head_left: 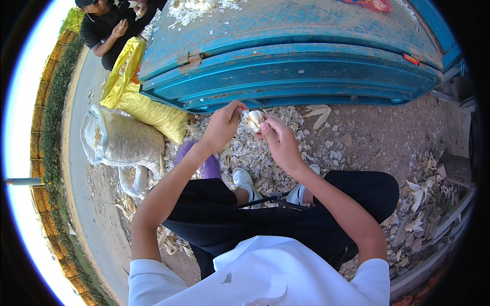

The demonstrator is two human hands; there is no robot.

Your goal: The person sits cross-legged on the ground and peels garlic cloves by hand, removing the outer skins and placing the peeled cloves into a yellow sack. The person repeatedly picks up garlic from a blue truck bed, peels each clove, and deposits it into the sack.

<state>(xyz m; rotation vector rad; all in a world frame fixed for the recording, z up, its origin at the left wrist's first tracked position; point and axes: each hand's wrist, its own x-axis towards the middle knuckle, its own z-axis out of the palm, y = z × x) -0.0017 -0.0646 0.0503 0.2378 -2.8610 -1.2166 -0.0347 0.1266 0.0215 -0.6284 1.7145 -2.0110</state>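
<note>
Garlic bulb, creamy white, rounded, lobed, papery

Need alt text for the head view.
A person's right hand holds a white garlic bulb, with the left hand close beside it, above scattered papery scraps. A blue metal platform stands ahead; a yellow sack and whitish sack are at left, another person beyond.

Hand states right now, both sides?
Left hand: fingers curled beside the bulb's left side; can't tell whether they pinch its skin.
Right hand: closed, holding the white, round garlic bulb.
</note>
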